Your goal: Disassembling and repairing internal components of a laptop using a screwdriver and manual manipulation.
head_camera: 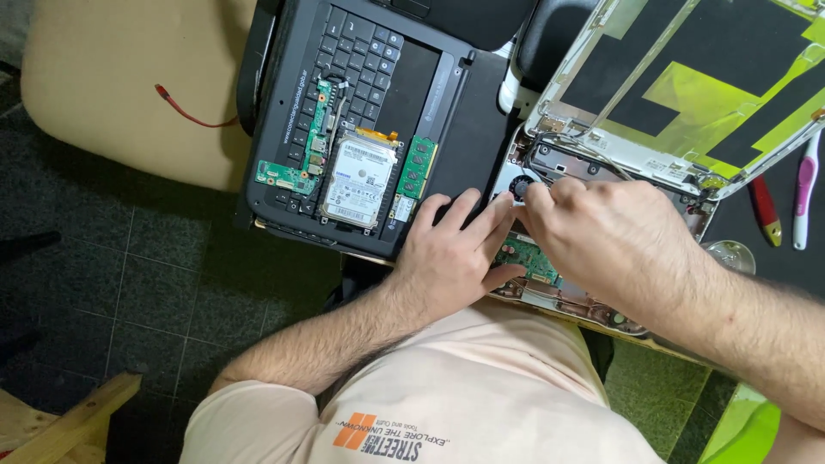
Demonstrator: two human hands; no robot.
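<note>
An opened laptop base (574, 165) lies on a dark surface, its green circuit board (534, 259) exposed. My left hand (455, 253) rests flat on the base's left edge, fingers spread toward a small round black part (521, 186). My right hand (601, 232) is curled over the board, its fingertips pinched at that round part; whether they grip anything is hidden. The laptop's lid (687, 86) with black and yellow-green foil stands open behind.
A black keyboard panel (361, 77) at left carries a silver hard drive (358, 182), a memory stick (418, 167) and a narrow green board (302, 155). A red-handled tool (764, 211) and a pink-and-white tool (803, 189) lie at right. A beige cushion (112, 86) sits at upper left.
</note>
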